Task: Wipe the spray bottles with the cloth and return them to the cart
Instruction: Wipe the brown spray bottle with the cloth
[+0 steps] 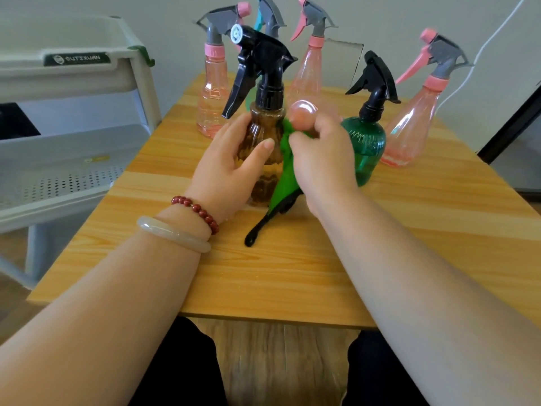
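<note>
At the left edge of the frame stands the white plastic cart with perforated shelves (73,92), near enough for a quick return. In the centre, the left hand (231,168) curls round the amber ribbed spray bottle with a black trigger (263,133), steadying it upright on the light wooden table (263,273). Just to the right, the right hand (322,159) pinches the green cloth (282,171) against the bottle's side for wiping. Further right, the green translucent spray bottle (367,148) and the pink transparent spray bottles (409,133) probably come next.
</note>
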{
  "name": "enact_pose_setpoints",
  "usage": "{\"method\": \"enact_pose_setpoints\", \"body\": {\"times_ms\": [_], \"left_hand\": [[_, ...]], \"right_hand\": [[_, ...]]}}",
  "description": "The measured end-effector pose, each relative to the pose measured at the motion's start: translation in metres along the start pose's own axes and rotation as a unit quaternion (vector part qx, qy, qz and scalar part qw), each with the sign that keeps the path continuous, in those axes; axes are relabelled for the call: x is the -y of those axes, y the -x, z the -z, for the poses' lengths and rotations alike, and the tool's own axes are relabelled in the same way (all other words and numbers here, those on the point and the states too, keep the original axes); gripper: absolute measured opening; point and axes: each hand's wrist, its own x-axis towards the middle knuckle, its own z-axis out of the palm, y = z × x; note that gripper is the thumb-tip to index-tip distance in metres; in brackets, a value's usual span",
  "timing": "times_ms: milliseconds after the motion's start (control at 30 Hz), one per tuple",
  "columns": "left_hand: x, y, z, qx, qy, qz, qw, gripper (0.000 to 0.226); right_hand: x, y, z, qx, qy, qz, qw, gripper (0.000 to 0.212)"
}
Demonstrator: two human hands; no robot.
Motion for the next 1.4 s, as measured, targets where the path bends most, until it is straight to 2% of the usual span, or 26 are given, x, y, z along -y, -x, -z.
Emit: {"method": "enact_pose_setpoints", "body": {"times_ms": [67, 167, 333, 400, 467, 567, 633, 700, 800, 900, 1000, 1100, 1233, 1300, 1400], "left_hand": [[0.000, 0.000, 0.001, 0.003, 0.011, 0.004, 1.000, 0.057], [-0.003, 0.001, 0.001, 0.005, 0.022, 0.003, 1.000, 0.049], [-0.005, 0.003, -0.001, -0.004, 0.028, 0.017, 0.999, 0.038], [-0.004, 0.004, 0.000, -0.003, 0.026, 0.019, 0.999, 0.040], [-0.004, 0.003, 0.001, -0.001, 0.030, 0.031, 0.999, 0.041], [-0.005, 0.002, 0.000, -0.008, 0.038, 0.045, 0.998, 0.043], [-0.005, 0.001, 0.000, -0.013, 0.018, 0.035, 0.999, 0.053], [-0.005, 0.002, 0.000, -0.030, -0.004, 0.031, 0.999, 0.058], [-0.006, 0.003, 0.002, -0.039, -0.007, 0.024, 0.999, 0.051], [-0.005, 0.003, 0.006, -0.039, 0.023, 0.041, 0.998, 0.048], [-0.004, 0.001, 0.006, -0.038, 0.053, 0.063, 0.996, 0.042], [-0.004, 0.000, 0.003, -0.041, 0.050, 0.064, 0.996, 0.039], [-0.004, 0.001, 0.002, -0.040, 0.041, 0.048, 0.997, 0.039], [-0.003, 0.002, 0.003, -0.034, 0.039, 0.045, 0.998, 0.040], [-0.004, 0.002, 0.004, -0.027, 0.034, 0.047, 0.998, 0.044]], "right_hand": [[-0.012, 0.001, 0.001, 0.028, 0.048, -0.041, 0.998, 0.020], [-0.017, 0.002, 0.007, 0.037, 0.053, -0.083, 0.994, 0.022], [0.004, 0.003, 0.002, -0.021, -0.095, -0.002, 0.995, 0.025], [0.000, 0.008, -0.001, -0.027, -0.049, 0.047, 0.997, 0.027], [-0.012, 0.012, 0.000, -0.001, 0.033, 0.067, 0.997, 0.025], [-0.024, 0.011, 0.007, 0.036, 0.083, 0.000, 0.996, 0.021], [-0.021, 0.006, 0.010, 0.043, 0.083, -0.019, 0.995, 0.020], [-0.010, 0.004, 0.009, 0.027, 0.035, 0.016, 0.999, 0.020], [0.001, 0.004, 0.002, -0.004, -0.024, 0.083, 0.996, 0.029], [-0.009, 0.006, -0.001, 0.007, 0.047, 0.092, 0.995, 0.025], [-0.023, 0.007, 0.007, 0.061, 0.132, 0.030, 0.989, 0.021], [-0.019, 0.003, 0.011, 0.068, 0.091, 0.007, 0.994, 0.025], [0.000, -0.002, 0.001, 0.000, -0.022, 0.096, 0.995, 0.030], [0.000, -0.001, 0.000, -0.009, -0.016, 0.113, 0.993, 0.028], [-0.013, 0.002, 0.007, 0.031, 0.070, 0.096, 0.992, 0.021]]}}
